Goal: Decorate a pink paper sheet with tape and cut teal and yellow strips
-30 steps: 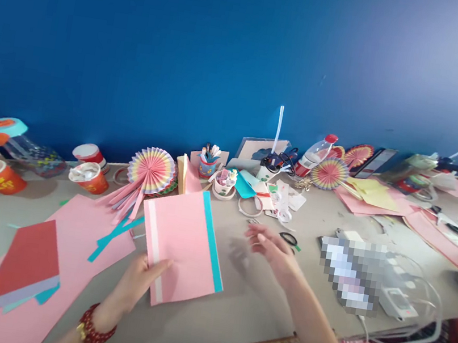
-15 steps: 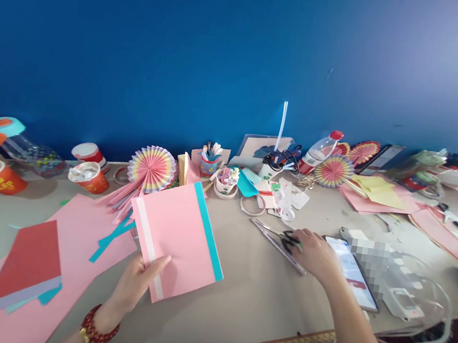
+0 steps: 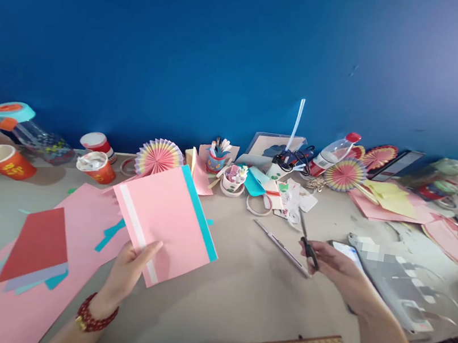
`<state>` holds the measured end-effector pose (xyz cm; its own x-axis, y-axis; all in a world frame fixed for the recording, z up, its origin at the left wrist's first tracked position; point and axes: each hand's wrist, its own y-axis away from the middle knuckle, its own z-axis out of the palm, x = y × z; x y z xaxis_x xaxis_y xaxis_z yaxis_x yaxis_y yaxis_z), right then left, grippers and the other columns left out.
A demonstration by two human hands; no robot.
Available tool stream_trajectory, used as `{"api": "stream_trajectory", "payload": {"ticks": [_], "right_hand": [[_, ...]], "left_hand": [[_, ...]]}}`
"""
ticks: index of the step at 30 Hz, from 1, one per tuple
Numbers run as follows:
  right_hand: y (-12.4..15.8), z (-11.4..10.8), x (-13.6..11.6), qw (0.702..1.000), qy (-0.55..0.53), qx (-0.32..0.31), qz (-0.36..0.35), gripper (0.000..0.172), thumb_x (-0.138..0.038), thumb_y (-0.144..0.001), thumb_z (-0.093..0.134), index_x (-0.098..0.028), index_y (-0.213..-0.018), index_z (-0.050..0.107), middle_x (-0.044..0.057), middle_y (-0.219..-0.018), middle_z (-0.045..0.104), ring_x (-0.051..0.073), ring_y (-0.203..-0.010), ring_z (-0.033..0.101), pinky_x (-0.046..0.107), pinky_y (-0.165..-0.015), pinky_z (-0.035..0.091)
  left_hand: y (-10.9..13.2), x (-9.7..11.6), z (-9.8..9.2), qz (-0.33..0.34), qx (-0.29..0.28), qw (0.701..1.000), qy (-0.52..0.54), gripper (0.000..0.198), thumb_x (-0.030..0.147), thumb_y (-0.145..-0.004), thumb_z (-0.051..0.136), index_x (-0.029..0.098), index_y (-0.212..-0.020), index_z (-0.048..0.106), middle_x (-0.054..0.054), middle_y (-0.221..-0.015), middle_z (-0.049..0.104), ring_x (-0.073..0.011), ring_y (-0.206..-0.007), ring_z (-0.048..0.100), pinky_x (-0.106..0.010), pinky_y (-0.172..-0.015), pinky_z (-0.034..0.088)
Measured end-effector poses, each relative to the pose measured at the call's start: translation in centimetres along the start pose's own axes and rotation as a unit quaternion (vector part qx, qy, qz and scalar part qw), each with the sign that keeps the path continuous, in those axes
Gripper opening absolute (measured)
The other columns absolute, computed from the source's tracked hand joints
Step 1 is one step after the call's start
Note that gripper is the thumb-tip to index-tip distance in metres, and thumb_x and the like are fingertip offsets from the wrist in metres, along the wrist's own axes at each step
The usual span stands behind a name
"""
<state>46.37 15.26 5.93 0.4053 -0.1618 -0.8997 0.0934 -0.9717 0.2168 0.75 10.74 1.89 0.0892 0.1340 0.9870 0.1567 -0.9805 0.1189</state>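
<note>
My left hand (image 3: pixel 133 263) grips a pink sheet of paper (image 3: pixel 169 223) by its lower left edge, thumb on top. A white strip (image 3: pixel 135 212) runs along the sheet's left side and a blue strip (image 3: pixel 201 213) along its right. My right hand (image 3: pixel 333 264) is closed on the black handles of a pair of scissors (image 3: pixel 309 252), lifted off the table with the blades pointing up and away. Just left of the scissors, a silvery, pen-like rod (image 3: pixel 282 248) lies on the table. A phone (image 3: pixel 344 249) is partly hidden behind my right hand.
Large pink paper (image 3: pixel 90 208) lies at left under red paper (image 3: pixel 39 246). Orange paper cups (image 3: pixel 6 161), a pinwheel fan (image 3: pixel 160 158), a pen cup (image 3: pixel 216 161) and a bottle (image 3: pixel 335 153) line the blue wall. A power strip (image 3: pixel 400 294) with cables is at right.
My right hand has picked the scissors up from the table and tilted them upward. The pink sheet in my left hand has shifted slightly left and up in view.
</note>
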Motion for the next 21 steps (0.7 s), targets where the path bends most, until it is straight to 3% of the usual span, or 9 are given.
{"api": "stream_trajectory", "payload": {"ticks": [2,6,9,13,21], "right_hand": [[0.6,3.6,-0.8,0.998,-0.05,-0.025,0.008,0.054,-0.066,-0.075,0.072,-0.018,-0.1,0.067,0.008,-0.084,0.065,0.016,-0.064,0.055,0.03,-0.057,0.048],[1.8,11.6,-1.4,0.982,-0.092,-0.157,0.051,0.055,-0.074,-0.079,0.063,-0.018,-0.08,0.06,0.0,-0.066,0.055,0.011,-0.052,0.042,0.024,-0.047,0.034],[2.8,15.4,-1.6,0.977,-0.106,-0.184,0.0,0.056,-0.074,-0.082,0.059,-0.018,-0.08,0.057,0.002,-0.074,0.056,0.013,-0.064,0.048,0.025,-0.055,0.036],[3.8,16.8,-2.2,0.972,-0.125,-0.2,0.003,0.057,-0.075,-0.081,0.059,-0.018,-0.078,0.054,0.002,-0.075,0.054,0.015,-0.069,0.049,0.025,-0.059,0.035],[4.4,18.0,-3.0,0.962,-0.168,-0.217,-0.005,0.057,-0.076,-0.082,0.056,-0.02,-0.076,0.051,-0.001,-0.07,0.049,0.013,-0.064,0.044,0.026,-0.058,0.032]], "left_hand": [[-0.1,-0.1,-0.3,-0.01,-0.004,1.0,-0.001,0.036,0.05,-0.081,0.07,0.015,-0.069,0.071,-0.003,-0.067,0.066,-0.0196,-0.069,0.063,-0.026,-0.064,0.051],[0.0,-0.2,-0.7,0.001,0.022,1.0,-0.014,0.037,0.048,-0.081,0.071,0.016,-0.062,0.066,0.0,-0.061,0.061,-0.0162,-0.061,0.058,-0.025,-0.062,0.049],[0.3,-0.2,-1.0,0.004,0.037,0.999,-0.024,0.041,0.047,-0.082,0.069,0.017,-0.055,0.062,0.002,-0.051,0.052,-0.014,-0.054,0.052,-0.024,-0.054,0.044],[0.6,0.4,-1.2,0.003,0.048,0.998,-0.034,0.042,0.046,-0.081,0.069,0.018,-0.052,0.059,0.003,-0.046,0.044,-0.0129,-0.05,0.047,-0.024,-0.049,0.04],[0.8,1.3,-0.8,-0.021,0.036,0.998,-0.039,0.041,0.046,-0.079,0.07,0.018,-0.053,0.059,0.001,-0.05,0.047,-0.0144,-0.055,0.05,-0.024,-0.052,0.042]]}}
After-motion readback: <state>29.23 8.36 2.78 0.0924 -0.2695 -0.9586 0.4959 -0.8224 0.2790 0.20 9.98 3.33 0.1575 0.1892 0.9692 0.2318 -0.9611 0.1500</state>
